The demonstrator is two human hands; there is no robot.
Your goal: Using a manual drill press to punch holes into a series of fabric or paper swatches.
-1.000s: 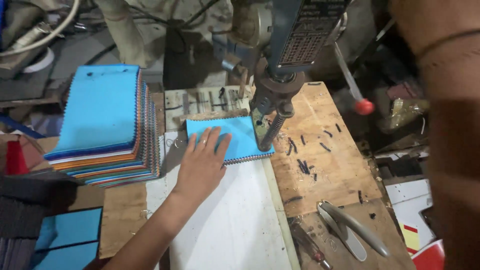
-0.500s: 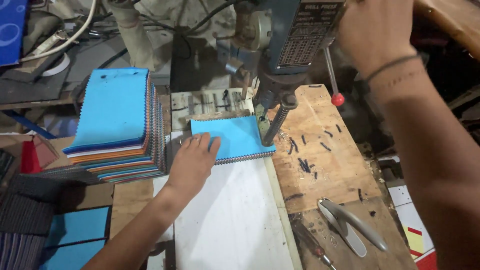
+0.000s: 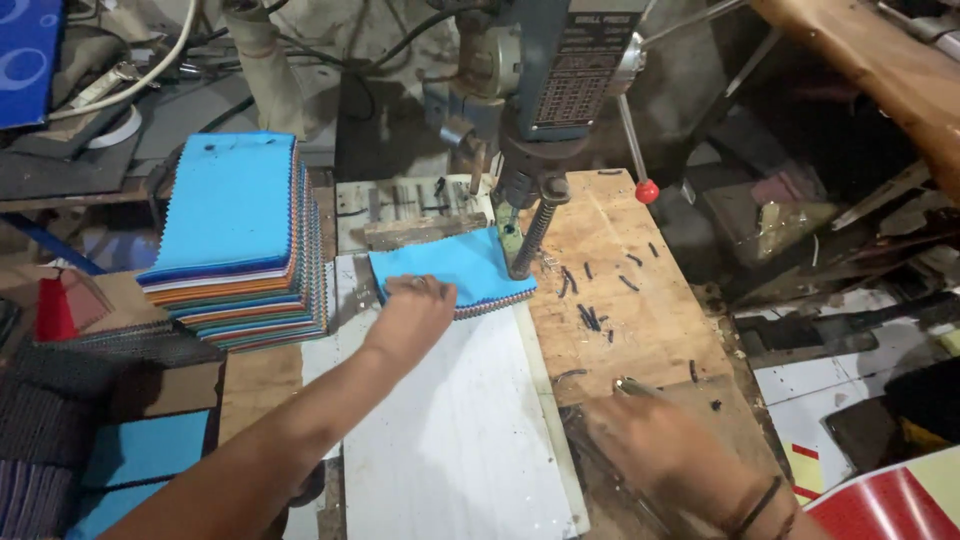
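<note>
The left hand [image 3: 415, 305] lies flat, fingers spread and pressing down on the near left corner of a blue fabric swatch [image 3: 455, 265], gripping nothing, just pinning it. That swatch sits on the white board [image 3: 450, 440] right under the drill press [image 3: 545, 110], its far right corner tucked against the machine's column and spring. It's bright sky blue, roughly rectangular, with a zigzag-cut edge along the near side where darker layers peek out beneath, so it may be more than one sheet; how many, hard to tell.

Room to move: the white board runs open from the swatch down to the near edge, all bare. To the left, one tall stack of swatches [image 3: 235, 240] stands just beside the board, blue on top, with orange, dark and striped layers below, too many to count. The stack crowds that side.

On the right, the wooden table [image 3: 640, 310] has a scatter of small dark bits [image 3: 590, 315], about a dozen, lying loose between the drill column and the table's right edge. One lever with a red knob [image 3: 647, 190] hangs out over that far right corner.

The right hand [image 3: 665, 450] is low on the near right, blurred, resting on the wooden table with a dark band at the wrist; whether it holds something can't be told.
</note>
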